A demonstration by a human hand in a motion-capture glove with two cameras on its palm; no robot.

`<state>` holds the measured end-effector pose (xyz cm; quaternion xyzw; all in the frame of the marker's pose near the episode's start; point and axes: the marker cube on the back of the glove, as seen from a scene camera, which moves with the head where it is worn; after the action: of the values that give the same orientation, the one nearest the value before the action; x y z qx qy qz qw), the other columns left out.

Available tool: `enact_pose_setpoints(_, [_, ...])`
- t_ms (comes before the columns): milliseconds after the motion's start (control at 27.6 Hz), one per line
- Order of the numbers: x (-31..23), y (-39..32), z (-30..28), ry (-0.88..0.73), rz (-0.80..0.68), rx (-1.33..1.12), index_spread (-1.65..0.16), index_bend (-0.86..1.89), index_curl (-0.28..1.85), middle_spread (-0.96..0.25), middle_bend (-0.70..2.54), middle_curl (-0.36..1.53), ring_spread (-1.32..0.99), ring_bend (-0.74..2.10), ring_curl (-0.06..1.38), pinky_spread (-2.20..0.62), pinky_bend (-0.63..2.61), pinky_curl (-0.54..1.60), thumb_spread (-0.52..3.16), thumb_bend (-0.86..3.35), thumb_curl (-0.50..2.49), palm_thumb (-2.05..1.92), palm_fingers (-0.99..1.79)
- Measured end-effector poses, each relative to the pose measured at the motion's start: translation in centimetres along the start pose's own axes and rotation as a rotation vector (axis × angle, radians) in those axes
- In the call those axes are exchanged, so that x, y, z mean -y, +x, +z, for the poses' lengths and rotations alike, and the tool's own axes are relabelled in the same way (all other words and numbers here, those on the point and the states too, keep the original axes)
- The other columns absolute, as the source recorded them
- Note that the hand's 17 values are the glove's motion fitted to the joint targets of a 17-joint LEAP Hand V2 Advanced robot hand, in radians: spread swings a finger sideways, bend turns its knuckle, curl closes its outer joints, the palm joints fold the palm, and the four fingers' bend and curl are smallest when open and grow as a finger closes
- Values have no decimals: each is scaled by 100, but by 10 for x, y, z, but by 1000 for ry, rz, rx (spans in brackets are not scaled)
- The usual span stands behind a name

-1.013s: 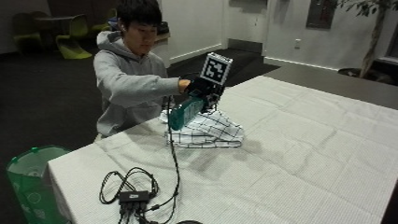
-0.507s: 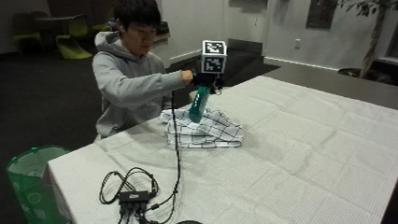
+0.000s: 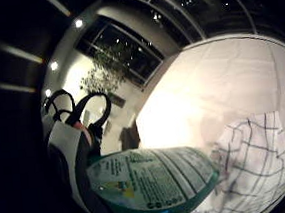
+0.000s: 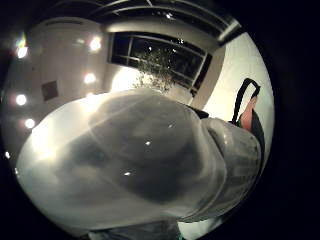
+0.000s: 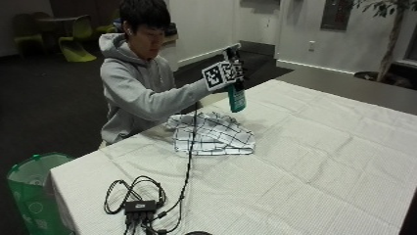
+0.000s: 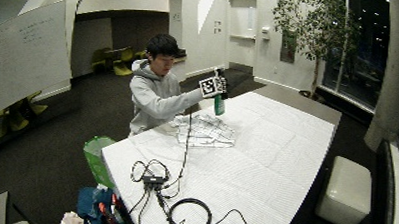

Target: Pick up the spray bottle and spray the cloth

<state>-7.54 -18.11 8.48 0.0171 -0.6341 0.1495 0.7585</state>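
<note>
Black-gloved, the right hand grips the teal plastic spray bottle upright in the air, above the tabletop and just beyond the crumpled white cloth with its dark grid check. The bottle's printed label is too small to read.

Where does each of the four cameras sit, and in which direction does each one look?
Outside view: across the table's corner, facing the person, whose right hand holds the spray bottle above the checked cloth.
Wide outside view: farther back and higher; whole table, person, room.
Little finger side palm view: on the palm, past the bottle's label to the cloth; fingers at the edge.
Thumb side palm view: bottle fills it.
All four share the bottle.
</note>
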Motion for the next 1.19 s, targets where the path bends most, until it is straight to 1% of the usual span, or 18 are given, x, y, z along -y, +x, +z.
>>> enact_pose_setpoints(109, [8,20,11,176,-20,11,-17,47,55,-12,69,53,-18,72,48,-28,41,42,18,-3,77,97,139])
enact_pose_setpoints(181, [16,36,17,264,-19,16,-17,45,55,-12,69,53,-18,72,48,-27,42,42,19,-3,77,98,138])
enact_pose_setpoints(290, [28,63,26,344,8,8,-17,43,54,-11,69,53,-17,72,48,-27,42,42,20,-3,77,98,138])
enact_pose_setpoints(398, [35,87,33,371,54,-5,-17,42,54,-11,69,53,-17,72,48,-27,43,42,22,-3,77,98,138])
enact_pose_setpoints(651, [46,117,44,383,122,-26,-17,38,54,-10,68,53,-16,73,48,-26,43,42,25,-4,77,98,138])
enact_pose_setpoints(832, [51,120,47,360,136,-32,-18,36,55,-10,67,53,-16,73,48,-27,45,43,30,-5,77,95,138])
enact_pose_setpoints(941, [52,119,51,329,134,-54,-17,31,54,-10,67,53,-15,69,47,-27,50,44,36,-4,75,94,133])
enact_pose_setpoints(1086, [49,116,57,221,120,-129,-18,18,51,-11,61,52,-15,70,47,-25,53,44,52,-4,72,91,120])
enact_pose_setpoints(1122, [47,115,58,187,115,-146,-19,13,49,-12,60,52,-16,70,47,-24,53,44,56,-5,70,90,110])
enact_pose_setpoints(1158, [45,114,59,151,109,-161,-19,11,48,-12,59,51,-15,69,48,-24,53,44,58,-6,69,88,107])
enact_pose_setpoints(1194, [43,114,58,117,104,-174,-19,6,46,-12,55,51,-16,69,47,-22,52,44,61,-6,67,86,95])
